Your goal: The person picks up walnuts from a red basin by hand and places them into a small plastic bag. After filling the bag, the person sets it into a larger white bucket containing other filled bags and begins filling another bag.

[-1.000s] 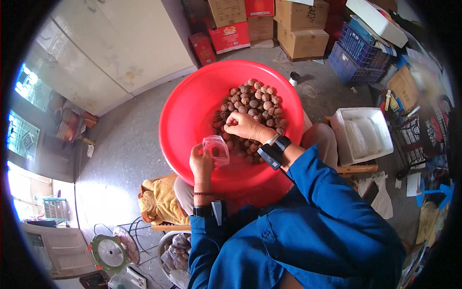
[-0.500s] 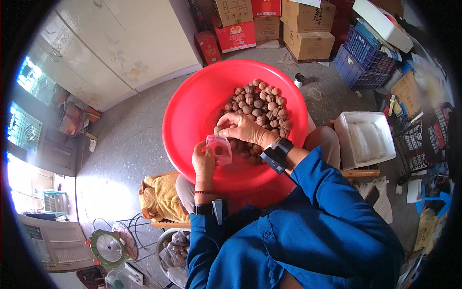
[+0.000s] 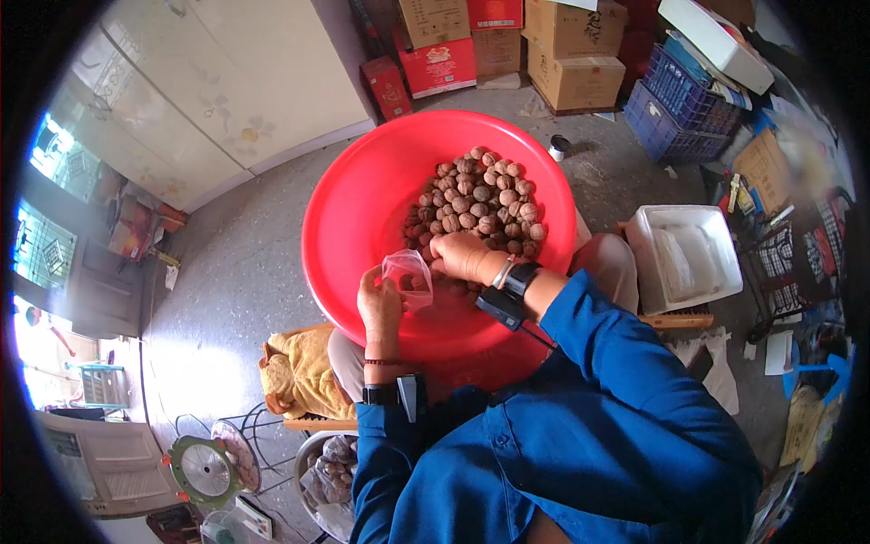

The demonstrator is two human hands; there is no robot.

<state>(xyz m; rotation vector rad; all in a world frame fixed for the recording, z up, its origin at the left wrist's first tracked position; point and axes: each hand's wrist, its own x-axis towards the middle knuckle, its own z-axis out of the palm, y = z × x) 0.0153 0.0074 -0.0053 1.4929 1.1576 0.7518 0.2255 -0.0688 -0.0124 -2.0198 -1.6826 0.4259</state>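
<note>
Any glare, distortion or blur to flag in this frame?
Head view: fisheye curvature with black corners; white glare on the floor at left; overexposed light at far left; hazy smear near the right edge; left hand, right hand and walnuts fairly clear.

Two hands (image 3: pixel 379 304) (image 3: pixel 467 257), one held clear bag (image 3: pixel 413 269), one red basin (image 3: pixel 349 218), dozens of walnuts (image 3: pixel 479 205), two blue crates (image 3: pixel 664 124).

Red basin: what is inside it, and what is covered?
Brown walnuts lie heaped in the red basin. They hide the part beneath them; the right hand covers whatever lies directly under it.
</note>
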